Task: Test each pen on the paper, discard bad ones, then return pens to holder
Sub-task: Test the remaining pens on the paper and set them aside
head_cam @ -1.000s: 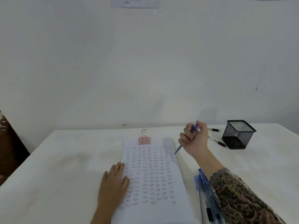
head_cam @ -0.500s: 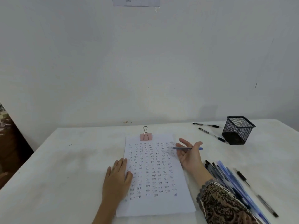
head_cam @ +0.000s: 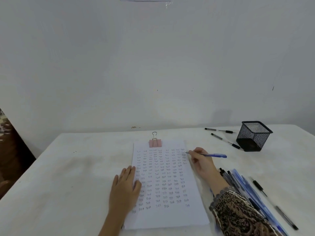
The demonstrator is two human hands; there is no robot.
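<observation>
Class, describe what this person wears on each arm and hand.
The right sleeve has a brown, black and cream animal-style print and ends in a greyish lacy scalloped cuff. The left forearm shows no sleeve. Neither the left hand nor the right hand shows a glove, ring or watch.

Right hand (head_cam: 201, 160) pinched blue pen (head_cam: 214, 155), tip at paper's (head_cam: 170, 217) upper right edge. Left hand (head_cam: 125, 186) lay flat on paper's left edge. Pink clip (head_cam: 155, 143) on top of the sheet. Mesh holder (head_cam: 254, 136) far right on desk (head_cam: 59, 176), two black pens (head_cam: 225, 141) beside it. Pen pile (head_cam: 245, 186) under right forearm.
</observation>
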